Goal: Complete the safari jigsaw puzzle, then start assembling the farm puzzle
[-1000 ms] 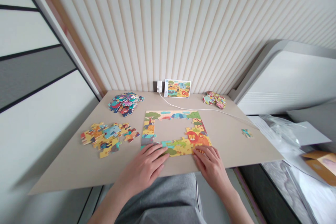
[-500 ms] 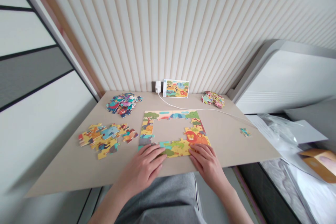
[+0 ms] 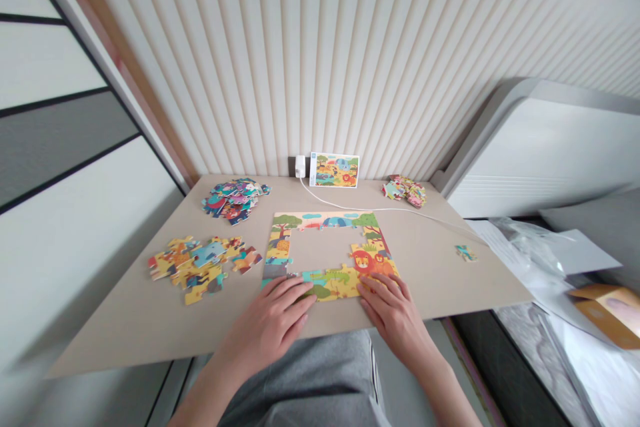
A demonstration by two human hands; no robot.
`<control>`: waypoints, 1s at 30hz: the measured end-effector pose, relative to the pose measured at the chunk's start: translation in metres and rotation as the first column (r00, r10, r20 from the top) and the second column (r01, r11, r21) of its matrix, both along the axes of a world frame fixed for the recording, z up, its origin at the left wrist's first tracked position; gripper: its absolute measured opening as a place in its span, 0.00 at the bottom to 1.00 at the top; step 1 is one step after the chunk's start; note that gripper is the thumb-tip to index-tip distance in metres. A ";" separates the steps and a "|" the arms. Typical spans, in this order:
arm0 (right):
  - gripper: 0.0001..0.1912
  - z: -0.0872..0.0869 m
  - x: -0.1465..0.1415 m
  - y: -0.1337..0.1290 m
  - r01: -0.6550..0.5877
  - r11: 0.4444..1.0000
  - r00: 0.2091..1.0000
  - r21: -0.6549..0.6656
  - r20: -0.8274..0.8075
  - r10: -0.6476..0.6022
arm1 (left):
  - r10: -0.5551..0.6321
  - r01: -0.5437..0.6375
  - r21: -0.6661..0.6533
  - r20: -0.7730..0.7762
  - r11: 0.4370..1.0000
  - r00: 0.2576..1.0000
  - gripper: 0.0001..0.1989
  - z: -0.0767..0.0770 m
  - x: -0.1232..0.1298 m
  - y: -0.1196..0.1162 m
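A jigsaw puzzle border [image 3: 333, 285] lies on the table before me, its joined pieces framing a bare middle. Trees run along its top, lions sit at the lower right and a crocodile at the bottom. My left hand [image 3: 280, 310] rests with outstretched fingers on the border's lower left corner. Across from it, my right hand [image 3: 393, 303] lies flat on the lower right corner, under the lions. Both palms cover parts of the bottom edge. Left of the border is a loose heap of yellow puzzle pieces [image 3: 203, 263], some overlapping.
A picture card [image 3: 334, 170] leans on the ribbed wall beside a white charger [image 3: 300, 167], whose cable [image 3: 370, 207] crosses the table. Darker pieces [image 3: 235, 200] are piled back left, more pieces [image 3: 404, 191] back right. One small piece [image 3: 466, 253] lies far right. A bed with papers adjoins the right.
Both hands stay on the border's lower corners. The whole view shifts very slightly; no piece has visibly moved.
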State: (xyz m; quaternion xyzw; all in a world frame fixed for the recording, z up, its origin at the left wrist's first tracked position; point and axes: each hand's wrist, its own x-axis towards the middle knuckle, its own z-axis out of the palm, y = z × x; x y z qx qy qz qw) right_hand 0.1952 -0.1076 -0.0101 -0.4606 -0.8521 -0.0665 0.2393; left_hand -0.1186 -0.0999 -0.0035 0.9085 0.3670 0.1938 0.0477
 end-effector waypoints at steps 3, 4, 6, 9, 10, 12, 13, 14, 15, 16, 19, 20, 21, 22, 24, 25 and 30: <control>0.15 0.002 0.001 -0.001 0.004 1.000 1.000 -0.020 0.020 -0.004 | -0.009 0.008 0.018 0.034 1.000 0.999 0.19 0.000 0.000 0.000; 0.15 0.002 0.001 -0.001 0.005 1.000 1.000 -0.026 0.025 -0.004 | -0.013 0.012 0.022 0.038 1.000 0.999 0.20 0.000 0.000 0.001; 0.16 0.003 0.001 -0.002 0.001 0.999 1.000 -0.041 0.028 0.000 | -0.018 0.017 0.024 0.031 1.000 0.999 0.20 0.000 0.000 0.001; 0.17 0.004 -0.001 -0.004 -0.010 0.999 1.000 -0.053 0.027 0.011 | -0.012 0.012 0.011 0.007 1.000 1.000 0.20 0.000 0.000 0.001; 0.16 0.004 -0.002 -0.004 -0.008 0.998 1.000 -0.056 0.030 0.010 | -0.009 0.009 0.005 -0.001 1.000 1.000 0.20 0.000 0.000 0.000; 0.16 0.006 -0.003 -0.005 0.000 0.998 0.999 -0.066 0.036 0.003 | -0.004 0.004 -0.003 -0.016 1.000 1.000 0.19 0.001 0.000 0.000; 0.15 0.007 -0.003 -0.006 0.002 0.997 0.999 -0.075 0.039 0.001 | -0.003 0.003 -0.005 -0.025 1.000 1.000 0.19 0.001 0.000 0.000; 0.15 0.007 -0.003 -0.006 0.001 0.996 0.999 -0.085 0.042 0.003 | -0.002 0.002 -0.002 -0.030 1.000 1.000 0.19 0.001 0.000 0.000; 0.16 0.008 -0.003 -0.005 -0.005 0.995 0.999 -0.098 0.045 0.009 | -0.002 0.002 0.004 -0.031 1.000 1.000 0.19 0.001 0.000 0.000; 0.16 0.009 -0.002 -0.005 -0.012 0.994 0.999 -0.110 0.045 0.017 | -0.004 0.004 0.012 -0.030 1.000 1.000 0.19 0.001 0.000 0.000; 0.17 0.011 -0.001 -0.004 -0.028 0.992 0.999 -0.126 0.034 0.032 | -0.013 0.013 0.033 -0.021 0.999 1.000 0.19 0.001 0.000 0.000; 0.17 0.011 -0.001 -0.004 -0.031 0.992 0.999 -0.124 0.029 0.035 | -0.015 0.016 0.034 -0.020 0.999 1.000 0.19 0.001 0.000 0.000; 0.17 0.012 -0.001 -0.004 -0.032 0.992 0.999 -0.120 0.027 0.036 | -0.015 0.016 0.033 -0.022 0.999 1.000 0.19 0.000 0.000 0.000; 0.18 0.012 -0.001 -0.005 -0.032 0.992 0.999 -0.118 0.028 0.036 | -0.014 0.015 0.029 -0.027 0.999 1.000 0.19 0.000 0.000 0.001; 0.18 0.013 -0.002 -0.005 -0.027 0.993 0.999 -0.113 0.034 0.031 | -0.011 0.012 0.023 -0.038 1.000 0.999 0.20 -0.002 -0.001 0.001; 0.17 0.014 -0.003 -0.006 -0.021 0.994 0.999 -0.111 0.036 0.025 | -0.010 0.011 0.021 -0.041 1.000 0.999 0.20 -0.002 -0.001 0.001; 0.17 0.019 -0.004 -0.004 -0.033 0.992 0.998 -0.119 0.040 0.038 | -0.011 0.012 0.018 -0.040 1.000 0.999 0.20 -0.003 -0.002 0.001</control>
